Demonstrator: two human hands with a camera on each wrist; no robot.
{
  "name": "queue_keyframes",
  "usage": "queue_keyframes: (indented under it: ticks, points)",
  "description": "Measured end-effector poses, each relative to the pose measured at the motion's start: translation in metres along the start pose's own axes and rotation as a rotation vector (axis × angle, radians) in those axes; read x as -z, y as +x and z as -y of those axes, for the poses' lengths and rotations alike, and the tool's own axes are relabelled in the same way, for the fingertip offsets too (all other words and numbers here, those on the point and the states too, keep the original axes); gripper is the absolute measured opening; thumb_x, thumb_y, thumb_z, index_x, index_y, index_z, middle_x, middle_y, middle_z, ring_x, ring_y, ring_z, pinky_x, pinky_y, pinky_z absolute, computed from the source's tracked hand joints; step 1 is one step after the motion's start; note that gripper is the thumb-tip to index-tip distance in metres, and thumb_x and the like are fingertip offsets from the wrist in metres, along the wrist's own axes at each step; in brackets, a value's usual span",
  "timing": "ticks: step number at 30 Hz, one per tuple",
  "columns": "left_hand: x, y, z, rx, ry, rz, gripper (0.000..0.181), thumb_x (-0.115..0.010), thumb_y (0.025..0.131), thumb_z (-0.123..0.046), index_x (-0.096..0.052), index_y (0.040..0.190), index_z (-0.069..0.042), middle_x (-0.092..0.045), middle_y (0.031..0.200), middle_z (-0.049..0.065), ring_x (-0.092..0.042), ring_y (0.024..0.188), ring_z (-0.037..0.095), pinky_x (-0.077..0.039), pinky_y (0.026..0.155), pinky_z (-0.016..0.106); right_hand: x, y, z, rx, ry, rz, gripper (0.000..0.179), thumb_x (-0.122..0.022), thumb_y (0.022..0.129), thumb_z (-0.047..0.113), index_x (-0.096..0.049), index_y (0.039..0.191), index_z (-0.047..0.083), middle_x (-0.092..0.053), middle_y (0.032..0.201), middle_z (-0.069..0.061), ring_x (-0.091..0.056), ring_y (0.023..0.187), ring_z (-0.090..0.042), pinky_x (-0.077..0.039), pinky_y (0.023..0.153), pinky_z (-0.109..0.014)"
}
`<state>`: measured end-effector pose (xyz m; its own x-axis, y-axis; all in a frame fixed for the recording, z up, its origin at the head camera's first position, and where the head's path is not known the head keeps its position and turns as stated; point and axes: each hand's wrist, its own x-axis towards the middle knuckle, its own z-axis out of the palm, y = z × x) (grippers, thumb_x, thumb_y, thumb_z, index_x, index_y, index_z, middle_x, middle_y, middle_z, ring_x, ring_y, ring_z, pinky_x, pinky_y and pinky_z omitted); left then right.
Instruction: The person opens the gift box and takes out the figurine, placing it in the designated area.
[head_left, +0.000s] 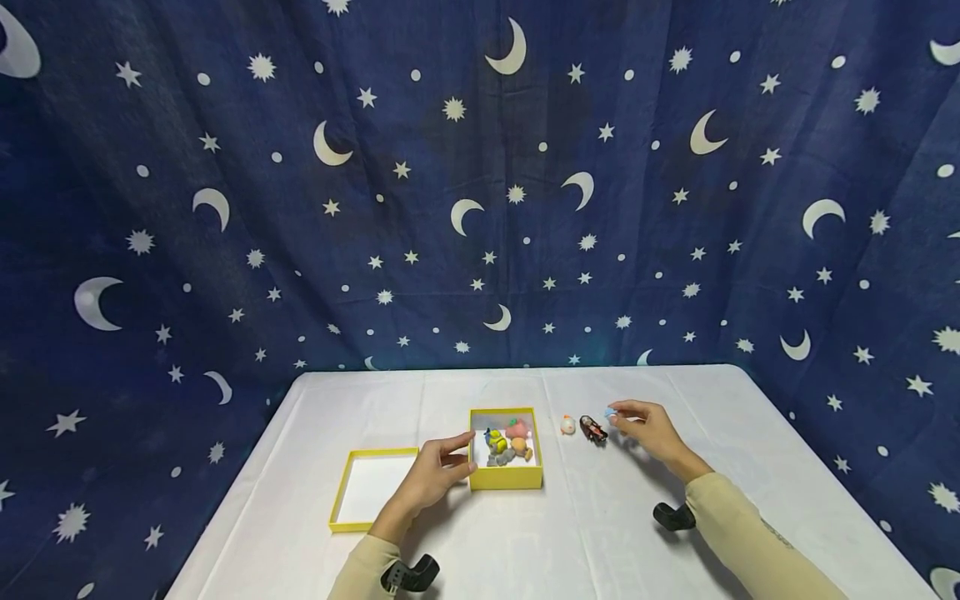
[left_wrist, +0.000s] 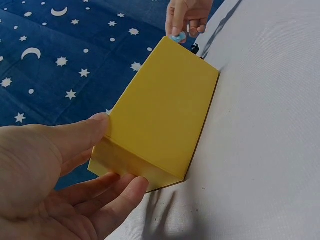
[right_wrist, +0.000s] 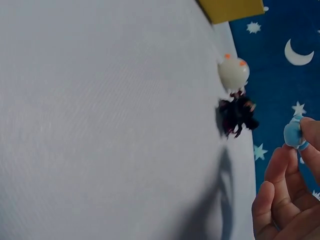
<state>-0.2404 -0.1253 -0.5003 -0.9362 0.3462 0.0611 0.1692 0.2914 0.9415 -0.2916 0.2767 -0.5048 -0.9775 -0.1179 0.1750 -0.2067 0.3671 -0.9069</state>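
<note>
A yellow box stands uncovered on the table, with several small toy figures inside. My left hand holds it by the left side, thumb at the front corner and fingers against the left wall. Between the thumb and fingertips of my right hand is a small light-blue toy, pinched above the table. Close by, left of that hand, lie a dark figurine and a round white toy with orange spots.
A yellow-rimmed white box lid lies on the white-covered table, left of the box and partly behind my left arm. Behind the table hangs a dark blue curtain with moons and stars.
</note>
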Motion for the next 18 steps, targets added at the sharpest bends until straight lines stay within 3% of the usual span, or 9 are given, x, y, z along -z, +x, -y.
queue_keyframes:
  ticks: [8,18]
  points:
    - [0.001,-0.001,-0.003,0.004,0.019,0.002,0.054,-0.067,0.090,-0.015,-0.050,0.141,-0.005,-0.051,0.143,0.022,-0.062,0.118,0.035,-0.053,0.096,0.042,0.001,0.004,-0.008,-0.090,-0.110,-0.013,0.035,-0.066,0.091,0.014,-0.064,0.117,-0.009,-0.071,0.092,-0.018,-0.061,0.061,-0.012,-0.049,0.050,-0.027]
    - [0.000,-0.002,-0.005,0.012,0.018,-0.002,0.053,-0.066,0.091,-0.014,-0.050,0.141,-0.006,-0.051,0.143,0.022,-0.061,0.119,0.036,-0.054,0.096,0.041,-0.008,0.011,-0.017,-0.137,-0.229,-0.028,0.026,-0.066,0.089,0.011,-0.068,0.107,-0.008,-0.071,0.100,-0.024,-0.058,0.065,-0.008,-0.048,0.053,-0.023]
